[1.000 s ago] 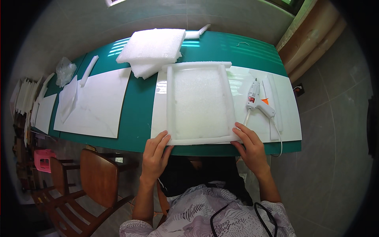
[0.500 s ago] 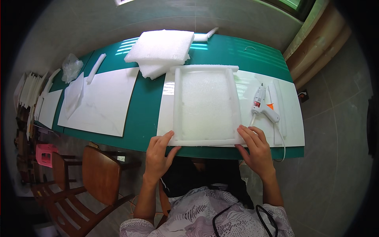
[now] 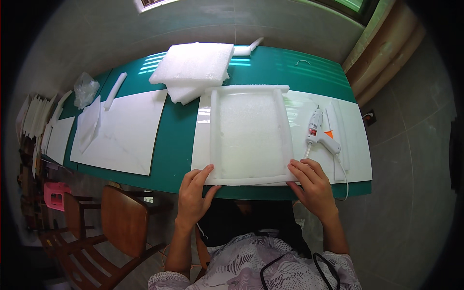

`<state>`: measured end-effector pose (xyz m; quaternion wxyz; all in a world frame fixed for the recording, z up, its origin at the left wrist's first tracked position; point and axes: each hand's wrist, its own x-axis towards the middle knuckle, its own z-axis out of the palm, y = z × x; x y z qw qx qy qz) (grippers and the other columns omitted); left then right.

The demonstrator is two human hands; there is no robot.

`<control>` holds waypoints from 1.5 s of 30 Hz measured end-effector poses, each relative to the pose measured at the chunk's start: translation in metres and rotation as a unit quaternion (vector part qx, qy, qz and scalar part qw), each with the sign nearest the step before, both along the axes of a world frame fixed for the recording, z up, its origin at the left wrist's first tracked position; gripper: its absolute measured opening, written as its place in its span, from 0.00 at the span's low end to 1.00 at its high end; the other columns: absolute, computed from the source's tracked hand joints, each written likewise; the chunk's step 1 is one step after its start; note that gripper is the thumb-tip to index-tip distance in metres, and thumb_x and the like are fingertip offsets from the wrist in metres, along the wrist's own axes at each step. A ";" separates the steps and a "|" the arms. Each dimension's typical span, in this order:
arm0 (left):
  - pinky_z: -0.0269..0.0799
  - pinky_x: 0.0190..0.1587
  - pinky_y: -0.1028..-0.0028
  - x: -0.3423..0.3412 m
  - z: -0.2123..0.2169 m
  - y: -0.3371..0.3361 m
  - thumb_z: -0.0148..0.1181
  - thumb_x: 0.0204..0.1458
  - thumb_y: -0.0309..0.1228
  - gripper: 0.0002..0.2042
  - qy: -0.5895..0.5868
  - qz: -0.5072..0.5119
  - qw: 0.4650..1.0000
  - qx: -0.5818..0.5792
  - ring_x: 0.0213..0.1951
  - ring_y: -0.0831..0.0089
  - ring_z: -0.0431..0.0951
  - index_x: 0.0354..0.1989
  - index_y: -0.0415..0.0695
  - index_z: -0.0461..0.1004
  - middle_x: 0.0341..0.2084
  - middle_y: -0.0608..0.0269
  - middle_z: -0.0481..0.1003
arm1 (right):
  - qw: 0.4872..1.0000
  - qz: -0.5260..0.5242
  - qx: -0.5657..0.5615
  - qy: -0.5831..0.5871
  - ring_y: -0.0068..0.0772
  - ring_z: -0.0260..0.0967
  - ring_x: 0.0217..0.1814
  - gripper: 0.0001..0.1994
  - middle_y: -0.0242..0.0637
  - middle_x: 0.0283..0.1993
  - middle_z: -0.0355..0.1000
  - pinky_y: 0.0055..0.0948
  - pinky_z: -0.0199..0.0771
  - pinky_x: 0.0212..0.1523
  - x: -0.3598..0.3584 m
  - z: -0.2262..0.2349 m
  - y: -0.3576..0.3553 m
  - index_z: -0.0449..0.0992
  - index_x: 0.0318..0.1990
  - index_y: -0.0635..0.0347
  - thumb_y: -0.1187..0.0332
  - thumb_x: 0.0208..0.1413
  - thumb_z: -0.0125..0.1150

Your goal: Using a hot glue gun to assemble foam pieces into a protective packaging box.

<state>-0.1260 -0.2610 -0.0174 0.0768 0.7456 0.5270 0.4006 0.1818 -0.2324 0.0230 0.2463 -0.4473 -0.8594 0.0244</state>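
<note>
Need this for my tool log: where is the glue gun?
In the head view, the glue gun lies on the right-hand white board, right of the foam tray and beyond the right hand, its handle by the foam strips.

Both hands flank the foam tray [image 3: 251, 135]. The left hand [image 3: 193, 194] stands at its near left corner, fingers [image 3: 202, 176] bent forward, thumb [image 3: 211, 193] spread to the near edge. The right hand [image 3: 315, 190] mirrors this pose at the near right corner — fingers side by side, thumb apart. On the tray's near side, the right forearm [image 3: 335, 235] slants inward; the left forearm [image 3: 179, 247] rises more steeply.
</note>
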 end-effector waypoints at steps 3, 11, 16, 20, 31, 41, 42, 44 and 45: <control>0.71 0.51 0.66 0.001 0.001 0.001 0.72 0.35 0.19 0.31 -0.001 -0.005 1.000 0.001 0.48 0.59 0.73 0.54 0.40 0.70 0.49 0.57 0.75 | 1.000 0.001 0.000 0.006 0.42 0.67 0.53 0.21 0.37 0.53 0.72 0.35 0.72 0.53 0.001 -0.001 0.001 0.75 0.49 0.63 0.73 0.43 0.68; 0.72 0.48 0.67 0.002 0.003 -0.001 0.72 0.36 0.18 0.30 0.032 0.012 0.999 -0.011 0.45 0.60 0.74 0.53 0.39 0.71 0.46 0.55 0.75 | 1.000 0.004 0.000 0.028 0.41 0.69 0.51 0.20 0.37 0.51 0.73 0.35 0.73 0.52 0.000 -0.002 0.000 0.75 0.47 0.64 0.73 0.44 0.68; 0.71 0.43 0.65 0.002 0.001 0.001 0.72 0.39 0.23 0.29 0.023 0.007 1.000 0.018 0.39 0.60 0.73 0.55 0.41 0.72 0.36 0.55 0.73 | 1.000 0.004 0.006 0.026 0.40 0.69 0.50 0.19 0.37 0.51 0.74 0.35 0.73 0.51 -0.001 -0.002 -0.001 0.75 0.47 0.65 0.73 0.44 0.67; 0.71 0.43 0.65 0.003 0.000 0.000 0.71 0.38 0.22 0.29 0.018 0.008 1.000 0.024 0.39 0.59 0.73 0.54 0.40 0.71 0.36 0.54 0.73 | 1.000 0.003 0.005 0.029 0.40 0.69 0.50 0.19 0.37 0.50 0.74 0.35 0.73 0.51 -0.001 -0.002 -0.002 0.75 0.46 0.65 0.73 0.44 0.67; 0.70 0.53 0.63 0.005 0.004 -0.002 0.71 0.40 0.21 0.31 -0.008 -0.014 1.000 0.021 0.52 0.53 0.72 0.56 0.40 0.66 0.51 0.49 0.70 | 0.998 -0.013 -0.030 0.053 0.43 0.65 0.57 0.26 0.38 0.55 0.68 0.37 0.71 0.55 0.002 0.000 -0.009 0.72 0.55 0.58 0.72 0.44 0.70; 0.69 0.53 0.65 -0.002 0.010 -0.006 0.72 0.39 0.24 0.32 -0.032 -0.024 0.999 -0.005 0.53 0.57 0.71 0.56 0.41 0.65 0.55 0.50 0.67 | 0.996 -0.024 -0.041 0.075 0.46 0.64 0.58 0.28 0.40 0.57 0.67 0.39 0.69 0.56 0.005 -0.004 -0.014 0.71 0.57 0.57 0.70 0.44 0.71; 0.69 0.53 0.65 -0.003 0.012 -0.007 0.72 0.39 0.24 0.32 -0.031 -0.021 0.999 -0.005 0.53 0.57 0.71 0.56 0.41 0.65 0.55 0.50 0.67 | 0.995 -0.026 -0.045 0.080 0.47 0.63 0.58 0.28 0.41 0.57 0.67 0.40 0.69 0.57 0.005 -0.005 -0.014 0.71 0.56 0.57 0.70 0.44 0.71; 0.73 0.48 0.65 -0.006 0.014 -0.006 0.72 0.41 0.26 0.32 -0.077 -0.034 0.996 -0.021 0.54 0.56 0.71 0.57 0.40 0.65 0.54 0.49 0.67 | 0.995 -0.031 -0.047 0.082 0.47 0.63 0.59 0.28 0.41 0.57 0.66 0.40 0.68 0.57 0.007 -0.004 -0.015 0.71 0.56 0.58 0.70 0.44 0.71; 0.73 0.48 0.65 -0.008 0.014 -0.006 0.72 0.41 0.26 0.32 -0.076 -0.032 0.996 -0.021 0.54 0.56 0.71 0.57 0.40 0.65 0.54 0.49 0.67 | 0.995 -0.035 -0.048 0.086 0.48 0.63 0.59 0.28 0.42 0.57 0.66 0.41 0.67 0.57 0.008 -0.004 -0.015 0.71 0.56 0.58 0.70 0.44 0.71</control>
